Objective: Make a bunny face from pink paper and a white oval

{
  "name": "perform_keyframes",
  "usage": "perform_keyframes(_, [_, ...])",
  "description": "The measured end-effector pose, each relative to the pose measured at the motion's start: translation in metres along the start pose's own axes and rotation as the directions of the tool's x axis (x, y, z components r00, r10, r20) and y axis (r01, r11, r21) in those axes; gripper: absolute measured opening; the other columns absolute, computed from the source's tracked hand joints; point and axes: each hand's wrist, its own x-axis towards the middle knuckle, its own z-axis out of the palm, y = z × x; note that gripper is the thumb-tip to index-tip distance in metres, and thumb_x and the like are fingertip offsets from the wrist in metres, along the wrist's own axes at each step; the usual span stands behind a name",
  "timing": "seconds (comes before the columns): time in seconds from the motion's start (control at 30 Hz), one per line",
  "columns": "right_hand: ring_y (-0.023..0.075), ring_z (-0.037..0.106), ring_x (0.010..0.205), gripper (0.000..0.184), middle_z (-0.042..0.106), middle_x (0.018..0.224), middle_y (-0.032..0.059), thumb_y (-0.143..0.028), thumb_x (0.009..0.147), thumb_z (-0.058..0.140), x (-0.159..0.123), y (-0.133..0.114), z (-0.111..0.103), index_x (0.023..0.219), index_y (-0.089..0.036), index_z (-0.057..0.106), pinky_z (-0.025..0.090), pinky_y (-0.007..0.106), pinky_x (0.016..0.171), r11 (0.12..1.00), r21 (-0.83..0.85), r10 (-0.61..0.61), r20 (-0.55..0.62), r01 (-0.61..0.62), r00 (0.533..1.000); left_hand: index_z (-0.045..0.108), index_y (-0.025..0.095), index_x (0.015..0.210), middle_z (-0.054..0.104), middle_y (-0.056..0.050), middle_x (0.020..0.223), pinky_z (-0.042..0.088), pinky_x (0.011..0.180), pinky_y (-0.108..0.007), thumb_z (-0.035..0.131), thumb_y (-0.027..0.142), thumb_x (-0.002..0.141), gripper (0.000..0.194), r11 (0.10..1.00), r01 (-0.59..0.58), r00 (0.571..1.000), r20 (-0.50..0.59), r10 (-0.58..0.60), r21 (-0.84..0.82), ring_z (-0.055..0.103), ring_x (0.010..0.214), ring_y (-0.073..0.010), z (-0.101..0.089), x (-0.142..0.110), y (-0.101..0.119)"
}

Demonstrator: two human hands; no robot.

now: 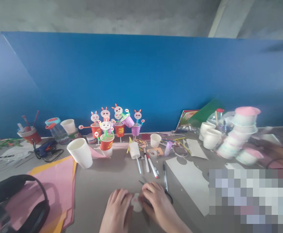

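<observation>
Low in the head view, a small white paper cutout [136,207] with a faint pinkish mark lies between my two hands, close over the grey table. My left hand [117,207] has its fingers bent and closed at the cutout's left edge. On the other side, my right hand [157,202] curls its fingers closed on the right edge. Both thumbs are mostly hidden. Black-handled scissors [170,196] lie partly under my right hand, their dark tip showing beyond the knuckles. A pen [165,176] lies just past them.
Behind my hands are markers [152,166], a white paper cup [134,150] and several rabbit-faced cup figures [106,140]. Pink and orange sheets [61,187] and black headphones [44,194] lie left. Cut white paper [187,181] and stacked decorated cups [243,129] are right.
</observation>
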Motion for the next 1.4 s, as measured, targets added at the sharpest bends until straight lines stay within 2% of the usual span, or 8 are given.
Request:
perform_keyframes(0.07, [0.0211, 0.059, 0.09, 0.012, 0.064, 0.093, 0.0015, -0.01, 0.089, 0.061, 0.0, 0.0, -0.001, 0.086, -0.022, 0.064, 0.045, 0.033, 0.08, 1.0, 0.016, 0.006, 0.011, -0.006, 1.0, 0.059, 0.026, 0.122, 0.067, -0.008, 0.112, 0.05, 0.085, -0.039, 0.053, 0.008, 0.081, 0.045, 0.996, -0.071, 0.997, 0.045, 0.068, 0.06, 0.061, 0.095, -0.026, 0.009, -0.01, -0.004])
perform_keyframes(0.13, [0.0204, 0.059, 0.09, 0.011, 0.065, 0.093, 0.0005, -0.013, 0.091, 0.063, 0.0, 0.0, -0.002, 0.086, -0.023, 0.065, 0.044, 0.032, 0.082, 0.999, 0.033, 0.016, 0.024, -0.017, 1.0, 0.059, 0.027, 0.125, 0.068, -0.006, 0.115, 0.048, 0.09, -0.04, 0.058, 0.008, 0.073, 0.056, 0.984, -0.09, 0.996, -0.004, 0.092, 0.155, 0.059, 0.099, -0.0283, 0.021, -0.02, -0.007])
perform_keyframes(0.23, [0.0195, 0.059, 0.09, 0.01, 0.065, 0.092, -0.0002, -0.015, 0.092, 0.063, 0.0, 0.0, -0.002, 0.086, -0.023, 0.066, 0.044, 0.032, 0.083, 0.998, 0.051, 0.021, 0.037, -0.023, 0.999, 0.055, 0.026, 0.131, 0.067, -0.006, 0.12, 0.043, 0.097, -0.041, 0.062, 0.01, 0.07, 0.063, 0.963, -0.061, 0.998, -0.019, 0.068, 0.262, 0.056, 0.106, -0.0291, 0.036, -0.03, -0.008])
perform_keyframes(0.33, [0.0195, 0.059, 0.089, 0.011, 0.065, 0.092, -0.0001, -0.016, 0.093, 0.063, 0.0, 0.001, -0.001, 0.085, -0.023, 0.066, 0.044, 0.032, 0.082, 0.998, 0.057, 0.028, 0.035, -0.029, 0.999, 0.052, 0.026, 0.133, 0.067, -0.005, 0.121, 0.042, 0.098, -0.039, 0.064, 0.012, 0.071, 0.065, 0.96, -0.048, 0.998, -0.019, 0.055, 0.275, 0.056, 0.108, -0.0279, 0.042, -0.033, -0.008])
perform_keyframes(0.5, [0.02, 0.06, 0.089, 0.009, 0.065, 0.091, 0.0, -0.016, 0.091, 0.065, 0.0, 0.003, 0.002, 0.086, -0.023, 0.065, 0.043, 0.033, 0.082, 0.997, 0.065, 0.034, 0.027, -0.035, 0.999, 0.052, 0.026, 0.133, 0.067, -0.006, 0.12, 0.044, 0.094, -0.038, 0.064, 0.018, 0.075, 0.061, 0.964, -0.078, 0.996, -0.014, 0.084, 0.254, 0.058, 0.106, -0.0284, 0.045, -0.034, -0.015])
perform_keyframes(0.67, [0.0204, 0.06, 0.089, 0.008, 0.066, 0.092, 0.0003, -0.016, 0.09, 0.068, 0.0, 0.004, 0.003, 0.086, -0.022, 0.064, 0.042, 0.033, 0.081, 0.998, 0.061, 0.032, 0.017, -0.033, 0.999, 0.051, 0.025, 0.132, 0.067, -0.005, 0.121, 0.043, 0.095, -0.037, 0.062, 0.012, 0.071, 0.063, 0.957, -0.044, 0.998, -0.037, 0.057, 0.288, 0.057, 0.108, -0.0275, 0.042, -0.035, -0.01])
perform_keyframes(0.83, [0.0199, 0.059, 0.089, 0.011, 0.064, 0.091, -0.0005, -0.013, 0.089, 0.069, 0.0, 0.005, 0.004, 0.086, -0.022, 0.063, 0.042, 0.033, 0.081, 0.998, 0.054, 0.018, 0.005, -0.018, 1.0, 0.052, 0.022, 0.13, 0.066, -0.004, 0.119, 0.045, 0.093, -0.037, 0.058, 0.011, 0.071, 0.06, 0.944, -0.062, 0.992, -0.084, 0.094, 0.325, 0.056, 0.106, -0.0268, 0.037, -0.033, -0.002])
perform_keyframes(1.4, [0.0198, 0.059, 0.089, 0.01, 0.064, 0.091, -0.0009, -0.015, 0.09, 0.068, -0.001, 0.006, 0.007, 0.086, -0.022, 0.062, 0.041, 0.033, 0.081, 0.998, 0.058, 0.014, -0.002, -0.014, 1.0, 0.054, 0.022, 0.129, 0.066, -0.006, 0.118, 0.047, 0.092, -0.037, 0.059, 0.009, 0.068, 0.062, 0.948, -0.065, 0.99, -0.097, 0.1, 0.311, 0.056, 0.105, -0.0273, 0.039, -0.034, -0.004])
